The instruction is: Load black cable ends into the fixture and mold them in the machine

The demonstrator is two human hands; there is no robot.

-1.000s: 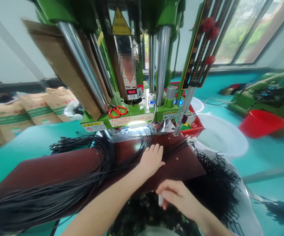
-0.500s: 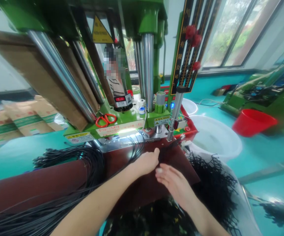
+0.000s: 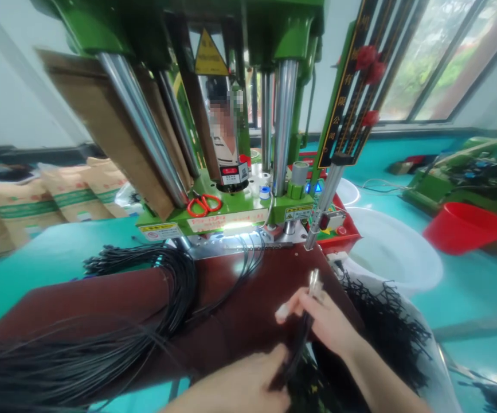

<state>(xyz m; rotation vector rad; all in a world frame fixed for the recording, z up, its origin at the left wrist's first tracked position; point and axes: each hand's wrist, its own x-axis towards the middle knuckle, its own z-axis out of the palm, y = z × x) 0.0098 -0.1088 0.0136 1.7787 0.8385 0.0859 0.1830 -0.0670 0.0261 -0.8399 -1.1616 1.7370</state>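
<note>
A short bundle of black cables point(image 3: 300, 342) with shiny metal ends point(image 3: 314, 281) stands tilted in front of my body. My left hand point(image 3: 257, 376), a little blurred, is closed round its lower part. Higher up, my right hand point(image 3: 328, 318) grips the bundle just below the metal ends, thumb and fingers bent about it. Both hands are over the near edge of a dark red-brown tabletop point(image 3: 269, 292). More long black cables point(image 3: 179, 292) lie to the left, and a few thin ones run into the lit gap of the green press point(image 3: 226, 206).
Red-handled scissors point(image 3: 204, 205) lie on the press ledge. At right are a pile of black branching pieces point(image 3: 392, 330) in a white bag, a large white tub point(image 3: 420, 269) and a red bucket point(image 3: 467, 226). Paper sacks point(image 3: 37, 201) stand at left.
My left hand has drawn the bundle back from the press toward my body. My right hand, open beside it before, has closed near the metal ends. The view has shifted slightly left.
</note>
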